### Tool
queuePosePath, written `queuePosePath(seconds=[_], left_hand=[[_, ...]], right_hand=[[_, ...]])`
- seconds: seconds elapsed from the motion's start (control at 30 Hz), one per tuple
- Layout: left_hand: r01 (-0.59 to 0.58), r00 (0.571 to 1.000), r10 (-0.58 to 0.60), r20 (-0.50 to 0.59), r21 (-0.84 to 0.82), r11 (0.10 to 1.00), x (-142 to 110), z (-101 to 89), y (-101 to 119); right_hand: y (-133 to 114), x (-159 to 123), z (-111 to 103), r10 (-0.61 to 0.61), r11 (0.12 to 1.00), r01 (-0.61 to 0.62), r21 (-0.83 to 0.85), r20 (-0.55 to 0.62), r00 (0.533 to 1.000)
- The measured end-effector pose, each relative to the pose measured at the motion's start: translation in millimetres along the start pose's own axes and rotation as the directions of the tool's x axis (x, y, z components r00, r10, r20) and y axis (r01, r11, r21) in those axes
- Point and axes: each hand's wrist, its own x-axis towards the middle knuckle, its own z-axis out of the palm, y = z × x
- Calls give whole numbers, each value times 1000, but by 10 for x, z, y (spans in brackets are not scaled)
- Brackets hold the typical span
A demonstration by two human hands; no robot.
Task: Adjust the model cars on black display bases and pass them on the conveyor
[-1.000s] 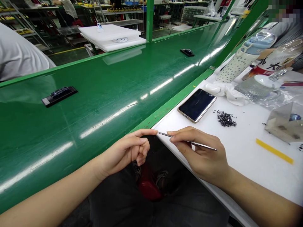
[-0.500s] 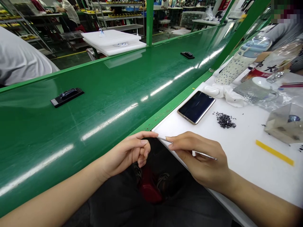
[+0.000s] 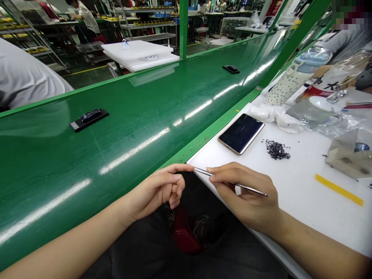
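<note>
Tweezers [image 3: 247, 189] are held in my right hand [image 3: 250, 193], pinched between thumb and fingers, with their tips pointing left. The two prongs show slightly apart and end at the index fingertip of my left hand [image 3: 162, 186]. That left index finger is stretched out, the thumb lies below it, and the other fingers curl loosely; I see nothing gripped in this hand. Anything tiny at the tweezer tips is too small to make out. Beyond my right hand, a pile of small black pieces [image 3: 277, 150] lies on the white tabletop [image 3: 302, 217].
A phone [image 3: 241, 133] lies near the table's left edge. Right of it are a yellow strip [image 3: 338, 190], a clear container [image 3: 350, 153] and a dotted bottle [image 3: 286, 83]. On the green conveyor belt [image 3: 139, 128] sit a near model car [image 3: 89, 119] and a far one [image 3: 231, 69].
The tweezers have turned a little, so both prongs now show. The near model car has shifted slightly right along the belt. My left hand has hardly moved.
</note>
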Motion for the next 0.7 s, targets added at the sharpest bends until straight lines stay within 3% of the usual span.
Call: queuePosePath(seconds=[0.37, 0.7], left_hand=[[6, 1000, -6, -5, -1, 1000, -3, 13, 12], [7, 1000, -6, -9, 39, 999, -6, 3, -2]], right_hand=[[-8, 12, -9, -10, 1000, 10, 4, 26, 1000], [-12, 24, -13, 85, 996, -86, 35, 38, 996]])
